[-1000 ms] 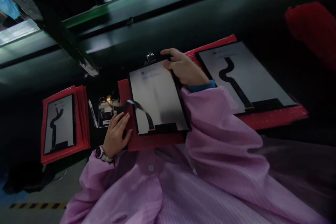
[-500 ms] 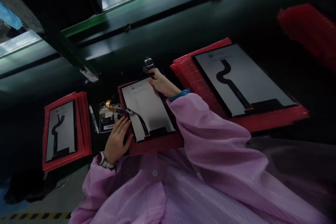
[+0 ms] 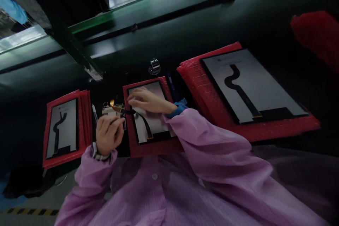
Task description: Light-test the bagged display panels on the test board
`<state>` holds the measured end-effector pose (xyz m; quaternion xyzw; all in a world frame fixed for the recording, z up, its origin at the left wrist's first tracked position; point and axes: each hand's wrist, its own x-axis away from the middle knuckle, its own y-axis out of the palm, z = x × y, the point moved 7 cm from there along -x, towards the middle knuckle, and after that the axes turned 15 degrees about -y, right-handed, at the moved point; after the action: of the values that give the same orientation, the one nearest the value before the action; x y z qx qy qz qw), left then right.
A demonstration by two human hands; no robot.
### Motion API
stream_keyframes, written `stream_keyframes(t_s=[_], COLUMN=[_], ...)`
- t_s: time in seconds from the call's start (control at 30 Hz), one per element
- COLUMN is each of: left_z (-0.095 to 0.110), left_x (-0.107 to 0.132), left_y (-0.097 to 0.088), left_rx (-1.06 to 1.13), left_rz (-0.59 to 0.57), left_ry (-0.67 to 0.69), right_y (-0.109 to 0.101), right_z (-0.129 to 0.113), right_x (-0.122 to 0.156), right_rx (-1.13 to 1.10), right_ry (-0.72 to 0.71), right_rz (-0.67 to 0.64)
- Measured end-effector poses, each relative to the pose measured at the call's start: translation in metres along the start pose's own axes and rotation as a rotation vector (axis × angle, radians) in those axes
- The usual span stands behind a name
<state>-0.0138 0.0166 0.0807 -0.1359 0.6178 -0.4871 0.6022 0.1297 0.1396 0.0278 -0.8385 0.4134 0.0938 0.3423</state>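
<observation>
A display panel (image 3: 156, 122) lies face down on red bubble wrap (image 3: 155, 150) in front of me. Its black ribbon cable (image 3: 145, 122) runs left to a small circuit board (image 3: 108, 110) with an orange flex tail. My left hand (image 3: 108, 135) is over the front of that board, fingers curled in toward the thumb; whatever is between the fingertips is hidden. Above the panel, close to where the cable crosses its left edge, my right hand (image 3: 148, 100) reaches over with fingers stretched out. Nothing shows in the right hand.
More panels on red bubble wrap lie at the left (image 3: 63, 123) and right (image 3: 267, 81). A small clear and metallic object (image 3: 154, 66) stands behind the middle panel. A blue pen (image 3: 171, 86) and a white pen (image 3: 94, 112) lie on the dark bench. Red wrap (image 3: 317, 31) is far right.
My right hand has let go of the metallic object behind the panel and come left and nearer, over the panel. My left hand has lifted off the panel's edge and curled its fingers.
</observation>
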Motion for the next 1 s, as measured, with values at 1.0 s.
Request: stream_keyframes(t_s=[1.0], left_z=[-0.038], left_x=[-0.022], left_y=[0.071], left_rx=[0.168], left_rz=[-0.346], left_ry=[-0.042], right_y=[0.049], right_z=[-0.002], right_x=[0.009], right_rx=[-0.237], right_ry=[0.009], right_rz=[-0.017])
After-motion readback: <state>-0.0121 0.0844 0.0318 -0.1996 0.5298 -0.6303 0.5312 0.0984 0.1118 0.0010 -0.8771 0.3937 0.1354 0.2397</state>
